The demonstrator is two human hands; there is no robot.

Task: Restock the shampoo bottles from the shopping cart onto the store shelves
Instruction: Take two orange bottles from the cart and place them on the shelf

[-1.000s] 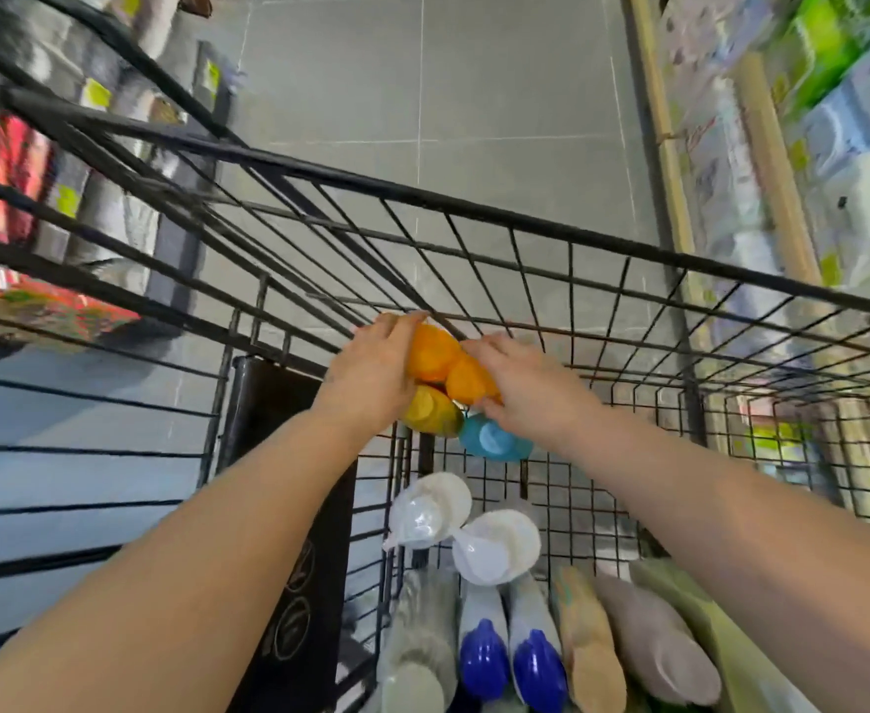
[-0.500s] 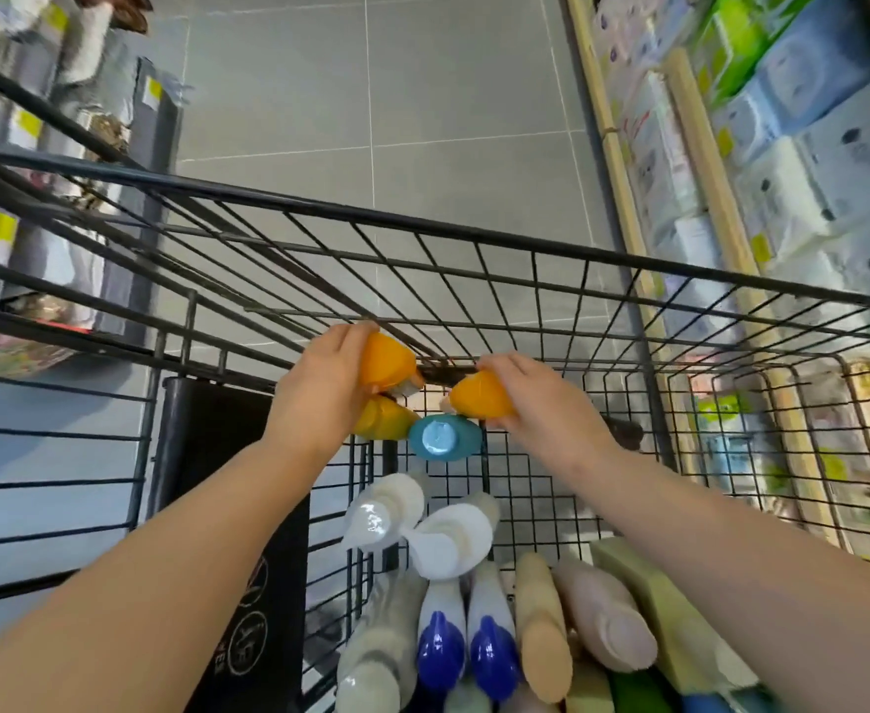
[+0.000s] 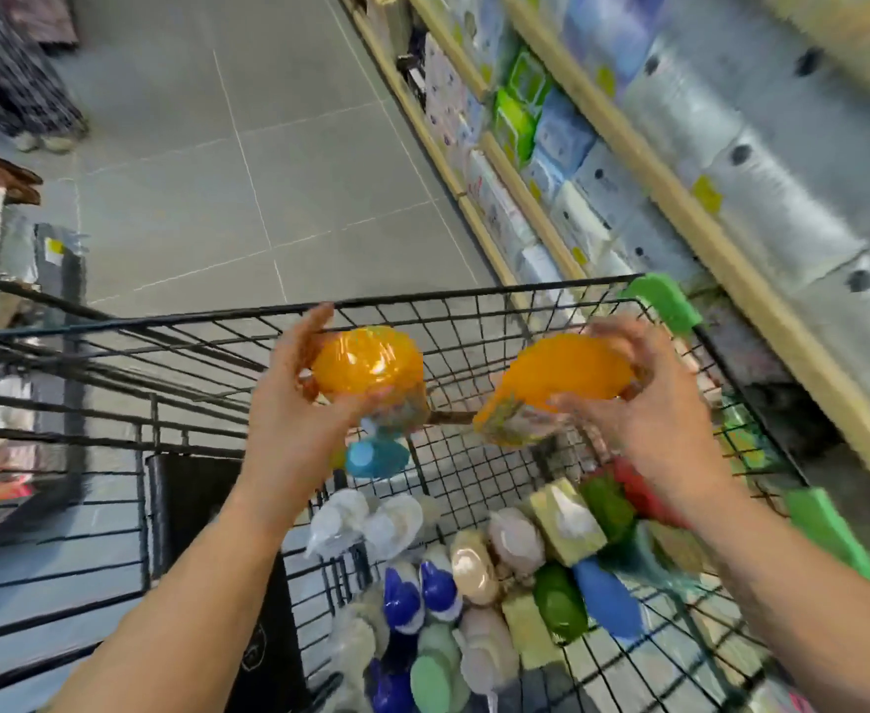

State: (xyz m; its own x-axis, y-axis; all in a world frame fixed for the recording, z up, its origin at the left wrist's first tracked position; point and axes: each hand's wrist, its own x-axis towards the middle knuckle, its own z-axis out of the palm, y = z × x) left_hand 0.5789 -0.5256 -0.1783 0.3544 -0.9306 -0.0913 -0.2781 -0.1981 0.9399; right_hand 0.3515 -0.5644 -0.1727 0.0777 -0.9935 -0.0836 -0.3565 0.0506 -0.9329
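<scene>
Fingers wrap bottles | left hand (image 3: 294, 419) holds orange bottle (image 3: 368, 367) bottom-up | right hand (image 3: 649, 429) holds second orange bottle (image 3: 561, 373) sideways over cart (image 3: 474, 301)

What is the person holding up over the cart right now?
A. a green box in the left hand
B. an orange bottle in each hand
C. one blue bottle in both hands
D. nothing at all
B: the left hand grips one orange bottle and the right hand grips another orange bottle, both raised above the wire shopping cart.
</scene>
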